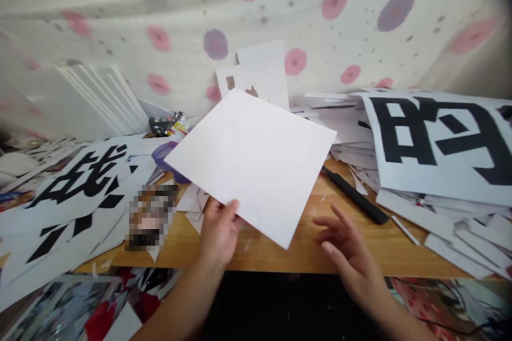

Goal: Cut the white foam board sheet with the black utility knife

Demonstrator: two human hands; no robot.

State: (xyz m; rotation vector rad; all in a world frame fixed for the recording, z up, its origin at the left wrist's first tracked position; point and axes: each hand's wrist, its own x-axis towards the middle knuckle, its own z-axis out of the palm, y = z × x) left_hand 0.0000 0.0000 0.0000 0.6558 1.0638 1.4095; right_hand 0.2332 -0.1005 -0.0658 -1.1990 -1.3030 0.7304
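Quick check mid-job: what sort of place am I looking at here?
Probably a home craft or sign-cutting bench. The left hand holds a blank white board over a wooden table crowded with printed black-character sheets, stacked boards and a black knife-like tool.

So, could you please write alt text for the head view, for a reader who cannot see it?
The left hand holds a blank white sheet by its lower edge above a wooden table, while the right hand hovers open beside it. A black knife lies on the table, with printed sheets piled on both sides.
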